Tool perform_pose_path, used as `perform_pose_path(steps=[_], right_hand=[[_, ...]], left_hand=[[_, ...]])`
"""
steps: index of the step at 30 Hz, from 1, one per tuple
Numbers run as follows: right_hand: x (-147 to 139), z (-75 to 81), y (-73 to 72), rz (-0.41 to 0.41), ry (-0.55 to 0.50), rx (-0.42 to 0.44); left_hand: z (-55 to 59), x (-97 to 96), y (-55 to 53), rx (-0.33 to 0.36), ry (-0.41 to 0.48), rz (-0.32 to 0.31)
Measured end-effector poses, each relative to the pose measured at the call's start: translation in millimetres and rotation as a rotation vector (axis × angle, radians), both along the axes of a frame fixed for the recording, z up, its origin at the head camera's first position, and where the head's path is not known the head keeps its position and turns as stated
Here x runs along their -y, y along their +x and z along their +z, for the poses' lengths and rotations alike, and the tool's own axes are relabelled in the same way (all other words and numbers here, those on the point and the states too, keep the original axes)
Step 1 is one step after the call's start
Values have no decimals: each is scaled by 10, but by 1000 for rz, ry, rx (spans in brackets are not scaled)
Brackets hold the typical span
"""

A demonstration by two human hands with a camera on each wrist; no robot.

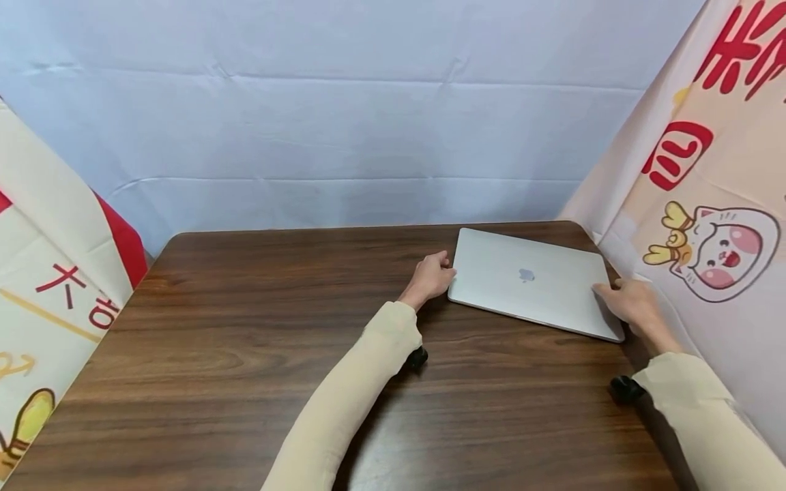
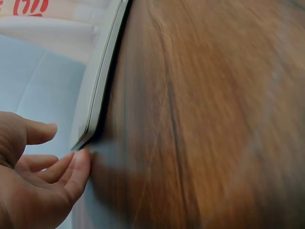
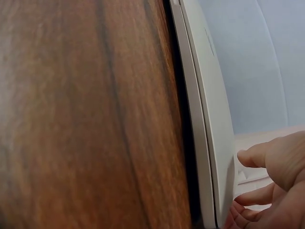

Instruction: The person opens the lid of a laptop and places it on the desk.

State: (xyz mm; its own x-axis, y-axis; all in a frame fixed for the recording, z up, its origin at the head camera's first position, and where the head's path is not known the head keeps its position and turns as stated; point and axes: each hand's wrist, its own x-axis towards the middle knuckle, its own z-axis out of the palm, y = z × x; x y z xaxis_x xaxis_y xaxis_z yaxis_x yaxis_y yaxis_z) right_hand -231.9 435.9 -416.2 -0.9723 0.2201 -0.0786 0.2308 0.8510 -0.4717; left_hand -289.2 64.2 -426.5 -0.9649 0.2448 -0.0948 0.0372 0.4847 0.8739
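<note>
A closed silver laptop [image 1: 510, 273] with an apple logo on its lid lies at the far right of the wooden table, turned at a slant. At its left edge is my left hand [image 1: 431, 276]; in the left wrist view the bent fingertips [image 2: 82, 160] come right at the laptop's near corner, and the thumb stands apart from the lid. My right hand [image 1: 629, 300] holds the right edge, its thumb over the lid in the head view. From the right wrist, its fingers [image 3: 243, 210] reach behind that edge and are partly hidden.
The dark wooden table [image 1: 245, 327] runs up to a pale cloth backdrop [image 1: 368, 136]. A printed cloth [image 1: 706, 225] hangs close beside the right hand, and another printed cloth [image 1: 55, 273] hangs at the left. Black wrist devices [image 1: 625, 390] sit under both cuffs.
</note>
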Motion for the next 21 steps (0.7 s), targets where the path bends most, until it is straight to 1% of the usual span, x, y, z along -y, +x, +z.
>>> perform_pose_path(steps=[3,5,8,11,14,16,21], right_hand=[[4,-1,-22,-4,11,23],[6,-12,-31,-8,1,24],[15,-47,-46,-7,-25,1],[29,-76,-58,9,-58,-42],[40,-77,-62,18,-78,-57],[46,-69,-70,10,-96,-51],[53,-48,-118,-54,-195,8]], left_hand=[[5,-34,-8,14,-6,-11],[13,-55,-10,28,-15,-22],[32,-75,-16,47,-28,-34],[47,-85,-30,58,-27,-47],[55,-90,-49,81,1,-72],[58,-88,-64,104,34,-98],[61,-69,-109,143,77,-137]])
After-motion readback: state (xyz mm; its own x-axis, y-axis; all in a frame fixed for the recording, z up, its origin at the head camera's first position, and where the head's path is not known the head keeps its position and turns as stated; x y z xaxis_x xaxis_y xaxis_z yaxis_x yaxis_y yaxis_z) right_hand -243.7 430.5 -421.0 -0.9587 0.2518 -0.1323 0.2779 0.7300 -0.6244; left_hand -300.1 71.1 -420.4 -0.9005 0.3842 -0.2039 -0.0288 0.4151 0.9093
